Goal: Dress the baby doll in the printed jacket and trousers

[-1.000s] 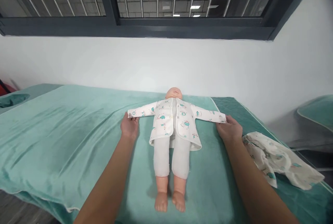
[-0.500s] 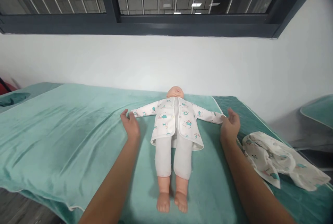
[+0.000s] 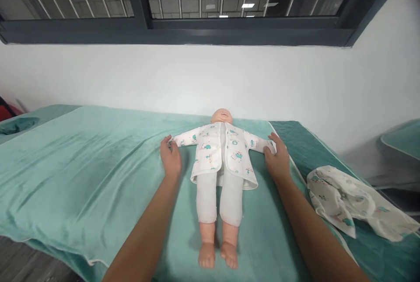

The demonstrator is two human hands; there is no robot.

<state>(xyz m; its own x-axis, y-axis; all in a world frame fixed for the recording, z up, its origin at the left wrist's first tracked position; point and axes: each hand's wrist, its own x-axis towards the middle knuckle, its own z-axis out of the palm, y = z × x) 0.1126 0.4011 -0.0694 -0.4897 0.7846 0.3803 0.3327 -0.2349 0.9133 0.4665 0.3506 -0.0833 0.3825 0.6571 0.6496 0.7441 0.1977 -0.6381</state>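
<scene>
A baby doll [image 3: 207, 251] lies on its back on a green bed cover, head toward the wall and arms spread sideways. It wears a white jacket [image 3: 207, 155] with small green and red prints, its front edges parted a little, over white leggings [image 3: 206, 199]. My left hand [image 3: 171, 158] closes around the end of the sleeve on the left. At the opposite side, my right hand [image 3: 278, 159] has thumb and fingers around the other sleeve's cuff. The doll's hands are hidden by the sleeves and my fingers.
A crumpled printed white garment [image 3: 357, 199] lies at the right on a darker green cover [image 3: 292, 135]. Behind the bed rises a white wall [image 3: 131, 76] below a dark-framed barred window [image 3: 243, 33]. The light green cover [image 3: 82, 164] has folds at the left.
Both hands have moved inward toward the doll's body. My right hand now wraps the cuff from both sides, and the sleeves look shorter, pushed in toward the shoulders.
</scene>
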